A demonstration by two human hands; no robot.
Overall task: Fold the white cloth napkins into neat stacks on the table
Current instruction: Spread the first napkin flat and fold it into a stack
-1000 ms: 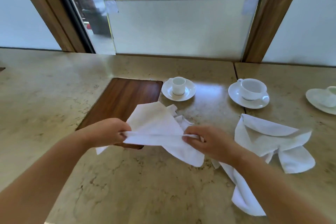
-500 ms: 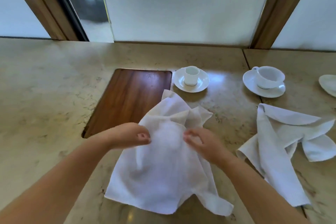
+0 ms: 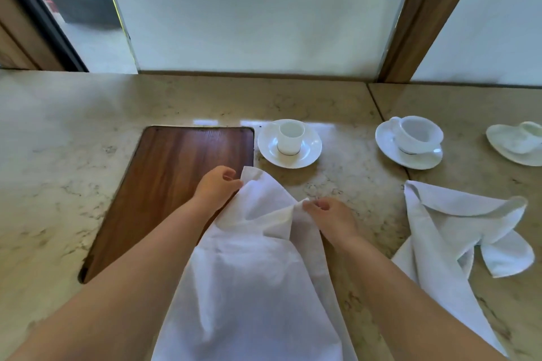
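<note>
Spreading napkin, far corners pinched

Left hand [image 3: 215,184] and right hand [image 3: 330,215] each pinch a far corner of the napkin [image 3: 252,272], which lies on the table [image 3: 58,184], its left edge over the wooden board [image 3: 164,184].

Risk: uneven pull likely skews the fold; a corner may slip.

Cloth: white, creased, bunched between the hands. Second napkin [image 3: 445,228] lies crumpled at right.

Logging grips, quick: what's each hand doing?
Left hand: pinching the napkin at its far corner.
Right hand: pinching the same napkin's bunched edge.
</note>
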